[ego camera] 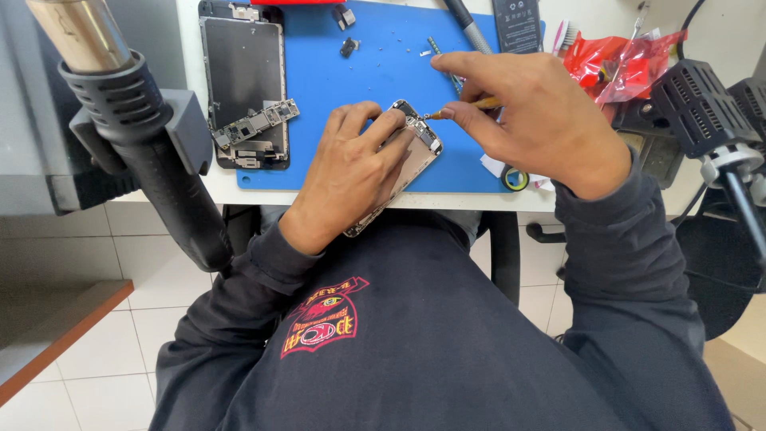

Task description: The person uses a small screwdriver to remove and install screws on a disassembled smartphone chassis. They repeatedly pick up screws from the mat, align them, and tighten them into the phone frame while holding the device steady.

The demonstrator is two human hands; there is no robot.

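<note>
My left hand (351, 172) lies flat on an opened phone body (416, 152), pinning it at the near edge of a blue work mat (359, 72). The phone hangs partly over the table edge. My right hand (527, 120) pinches a small screwdriver (467, 106) with an orange-brown shaft. Its metal tip touches the top corner of the phone. A detached phone screen (242, 76) lies face up at the mat's left side. A small circuit board (257, 124) rests on its lower part.
A hot-air gun (136, 120) in a grey holder stands at the left. Several tiny screws and parts (349, 46) dot the mat. Red plastic bags (618, 64) lie at the right, with a black stand (702, 108) and a tape roll (515, 178) close by.
</note>
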